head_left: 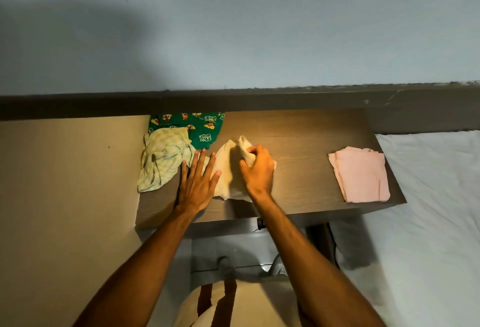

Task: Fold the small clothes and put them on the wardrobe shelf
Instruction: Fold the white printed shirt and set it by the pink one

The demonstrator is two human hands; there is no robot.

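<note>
A pale blue-grey wall (233, 28) rises behind a dark wood-grain table (306, 145), with a white bed sheet (428, 223) to the right. On the table lie a folded pink cloth (361, 176), a green cartoon-print garment (202, 129) with unreadable lettering, and a crumpled light green checked cloth (161, 160). The left hand (197, 184) presses flat, fingers straight, on a cream-yellow small garment (228, 171) at mid-table, while the right hand (257, 171) grips its lifted fold.

— What colours are the clothes on the table (306, 145)?

— The table is dark brown wood grain. On it, a plain cream cloth (228, 171), a pale pink folded piece (359, 174), and a light green and white checked garment (162, 163).

— And the one at the back?

— A deep green garment (205, 128) printed with yellow and red cartoon figures, possibly owls, plus white lettering. The wall (233, 28) is pale blue-grey, the sheet (436, 197) white.
</note>
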